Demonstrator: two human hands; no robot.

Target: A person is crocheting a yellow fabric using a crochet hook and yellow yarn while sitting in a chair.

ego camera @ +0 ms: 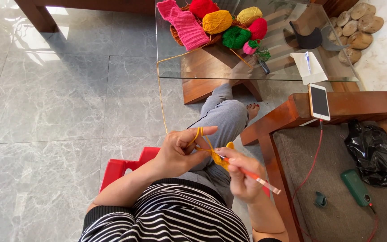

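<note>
Left hand is closed around the orange yarn, strand looped over its forefinger. Right hand pinches the red crochet hook, working a small orange piece between both hands. Yarn balls sit on the glass surface ahead.

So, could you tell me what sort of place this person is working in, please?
Most likely a living room at home: a glass-topped coffee table bearing yarn balls, a wooden-armed sofa with a phone charging on it, and a polished marble-tile floor.
</note>
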